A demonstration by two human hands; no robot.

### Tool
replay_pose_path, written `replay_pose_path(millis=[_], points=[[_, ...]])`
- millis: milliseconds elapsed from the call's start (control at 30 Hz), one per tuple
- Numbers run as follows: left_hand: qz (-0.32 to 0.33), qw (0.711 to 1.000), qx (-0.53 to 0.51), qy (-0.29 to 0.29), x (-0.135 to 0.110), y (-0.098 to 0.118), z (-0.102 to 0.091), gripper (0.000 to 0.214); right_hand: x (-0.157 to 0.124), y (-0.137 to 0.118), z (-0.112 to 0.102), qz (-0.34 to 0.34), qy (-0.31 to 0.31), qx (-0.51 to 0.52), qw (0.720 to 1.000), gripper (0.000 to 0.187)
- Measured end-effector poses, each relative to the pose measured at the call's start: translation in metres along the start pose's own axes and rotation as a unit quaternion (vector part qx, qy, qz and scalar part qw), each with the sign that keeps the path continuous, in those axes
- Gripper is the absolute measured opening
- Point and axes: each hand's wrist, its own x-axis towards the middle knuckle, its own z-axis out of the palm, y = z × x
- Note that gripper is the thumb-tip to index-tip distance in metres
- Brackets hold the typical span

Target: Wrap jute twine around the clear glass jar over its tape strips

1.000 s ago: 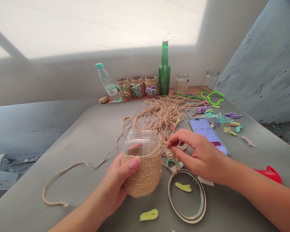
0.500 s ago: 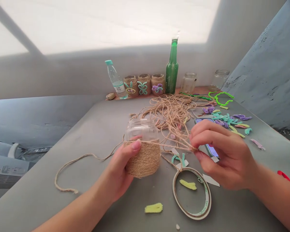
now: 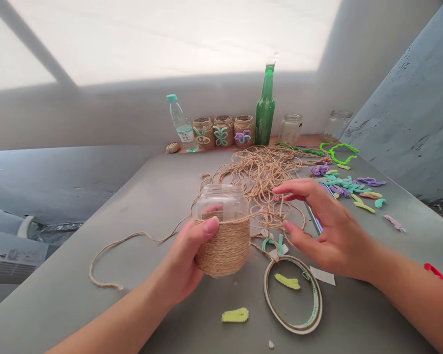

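Note:
My left hand (image 3: 186, 258) grips a glass jar (image 3: 223, 199), its thumb pressed on the front. Jute twine (image 3: 225, 248) wraps the jar's lower part in tight rows, and the glass above is bare. From the top row a strand runs right toward my right hand (image 3: 325, 228). That hand is open, thumb and fingers apart, beside loose twine loops. Behind the jar lies a big tangle of twine (image 3: 260, 169). A roll of double-sided tape (image 3: 266, 295), worn to a thin ring, lies below my right hand, with a yellow fuzzy strip (image 3: 287, 281) inside it.
At the back stand a water bottle (image 3: 184, 130), several twine-wrapped jars (image 3: 223, 137), a green bottle (image 3: 266, 108) and clear jars (image 3: 291, 129). Coloured fuzzy pieces (image 3: 347, 184) lie right. A phone (image 3: 313, 216) is partly behind my right hand. Another yellow strip (image 3: 235, 315) lies in front.
My right hand has opened and let go of the twine it was pinching; the taut strand now hangs slack in loops. My left hand and the jar have shifted slightly right.

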Motion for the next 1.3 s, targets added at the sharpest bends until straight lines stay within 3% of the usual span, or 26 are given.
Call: replay_pose_path(millis=[100, 167, 333, 433, 600, 733, 900, 967, 1100, 1167, 1300], points=[[0.002, 1.000, 0.000, -0.014, -0.001, 0.000, 0.000, 0.046, -0.004, -0.006, 0.004, -0.058, -0.006, 0.079, 0.995, 0.056], [0.002, 1.000, -0.001, -0.031, -0.001, -0.002, 0.000, 0.045, -0.006, -0.010, 0.007, -0.060, -0.024, 0.099, 0.993, 0.048], [0.008, 0.994, -0.015, -0.108, 0.000, -0.006, 0.003, 0.045, -0.005, -0.011, 0.017, 0.001, -0.068, 0.162, 0.984, 0.028], [0.000, 0.993, -0.024, -0.116, 0.000, -0.006, 0.003, 0.047, -0.005, -0.010, 0.017, 0.022, -0.082, 0.188, 0.979, 0.017], [-0.014, 0.992, -0.040, -0.123, -0.002, -0.006, 0.002, 0.049, -0.005, -0.011, 0.014, 0.040, -0.078, 0.209, 0.974, 0.017], [-0.019, 0.986, -0.045, -0.159, -0.004, -0.005, 0.002, 0.050, -0.006, -0.012, 0.017, 0.138, -0.098, 0.292, 0.941, 0.006], [-0.040, 0.981, -0.032, -0.186, -0.003, -0.006, 0.000, 0.053, -0.007, -0.008, 0.020, 0.233, -0.105, 0.381, 0.889, 0.040], [-0.048, 0.980, -0.022, -0.191, -0.001, -0.006, -0.002, 0.052, -0.007, -0.005, 0.021, 0.255, -0.123, 0.387, 0.877, 0.045], [-0.022, 0.981, 0.047, -0.185, 0.000, -0.005, -0.003, 0.072, -0.008, 0.000, 0.022, 0.254, -0.135, 0.390, 0.875, 0.042], [-0.010, 0.984, 0.103, -0.148, -0.001, -0.003, -0.003, 0.085, -0.008, 0.001, 0.022, 0.246, -0.131, 0.385, 0.880, 0.042], [-0.005, 0.988, 0.149, -0.047, -0.006, 0.002, -0.002, 0.072, -0.005, -0.004, 0.020, 0.249, -0.108, 0.374, 0.887, 0.038]])
